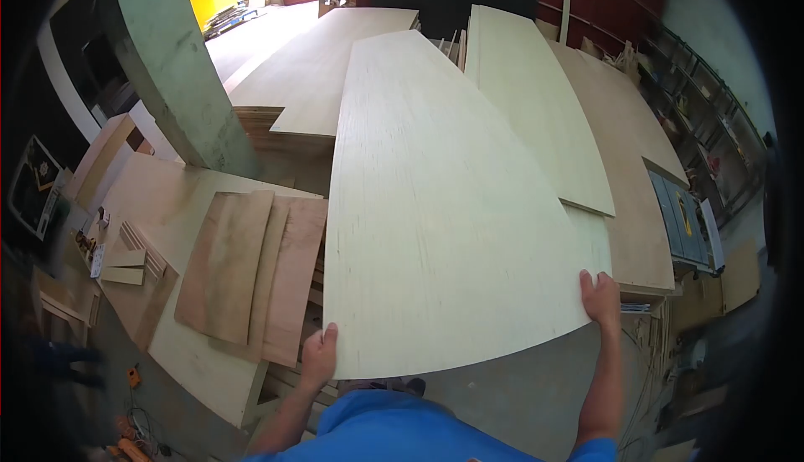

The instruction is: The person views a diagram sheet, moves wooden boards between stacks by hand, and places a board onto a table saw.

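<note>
A large pale plywood sheet [444, 227] stretches away from me, its near edge just in front of my blue shirt. My left hand [319, 356] is closed on its near left corner, thumb on top and fingers hidden beneath. At the near right corner, my right hand [600, 297] grips the same sheet, with the thumb and part of a finger showing over the edge. The far part of the sheet lies over or against other boards; exact contact there is hard to tell.
Another pale sheet [536, 102] lies right of mine, a plywood stack [293, 68] behind left. Brown boards [243, 269] rest on a left-hand table. A green pillar [172, 68] rises at left. A blue-grey machine [682, 223] stands right; an orange tool [130, 445] is on the floor.
</note>
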The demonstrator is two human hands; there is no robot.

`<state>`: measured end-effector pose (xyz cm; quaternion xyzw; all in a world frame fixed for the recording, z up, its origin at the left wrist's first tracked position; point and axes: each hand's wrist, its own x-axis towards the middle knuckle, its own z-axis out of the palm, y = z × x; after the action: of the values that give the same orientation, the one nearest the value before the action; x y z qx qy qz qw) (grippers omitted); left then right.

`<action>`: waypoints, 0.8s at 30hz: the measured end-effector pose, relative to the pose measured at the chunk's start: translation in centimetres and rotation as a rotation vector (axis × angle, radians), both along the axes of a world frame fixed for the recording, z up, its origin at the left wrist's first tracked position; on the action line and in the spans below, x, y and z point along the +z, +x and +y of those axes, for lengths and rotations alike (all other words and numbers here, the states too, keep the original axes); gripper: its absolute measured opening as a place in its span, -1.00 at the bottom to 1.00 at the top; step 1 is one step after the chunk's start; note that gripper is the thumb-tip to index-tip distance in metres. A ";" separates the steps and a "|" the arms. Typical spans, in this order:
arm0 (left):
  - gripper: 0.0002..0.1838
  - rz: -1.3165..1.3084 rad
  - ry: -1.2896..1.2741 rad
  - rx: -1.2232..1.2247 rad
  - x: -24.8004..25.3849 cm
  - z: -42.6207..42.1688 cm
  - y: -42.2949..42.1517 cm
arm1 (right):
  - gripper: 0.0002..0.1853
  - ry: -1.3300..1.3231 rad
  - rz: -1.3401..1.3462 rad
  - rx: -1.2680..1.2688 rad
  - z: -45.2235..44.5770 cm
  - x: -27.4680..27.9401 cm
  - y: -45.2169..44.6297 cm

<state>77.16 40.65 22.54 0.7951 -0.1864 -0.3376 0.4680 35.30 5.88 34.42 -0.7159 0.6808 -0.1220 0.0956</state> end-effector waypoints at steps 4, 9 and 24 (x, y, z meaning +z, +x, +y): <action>-0.48 -0.089 0.033 0.010 5.6 0.3 8.7 | -0.52 0.040 -0.067 0.148 2.3 1.0 7.4; -0.47 -0.092 0.055 -0.011 8.0 1.1 19.0 | -0.60 0.212 -0.400 0.185 4.7 -1.2 13.8; -0.19 -0.534 -0.029 0.025 14.1 -27.4 67.2 | -0.65 0.469 -0.964 0.240 -23.0 0.3 55.2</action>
<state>144.38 13.24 36.64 0.8514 -0.2983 -0.1072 0.4179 90.53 -17.09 34.72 -0.6111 0.4824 -0.2693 0.5669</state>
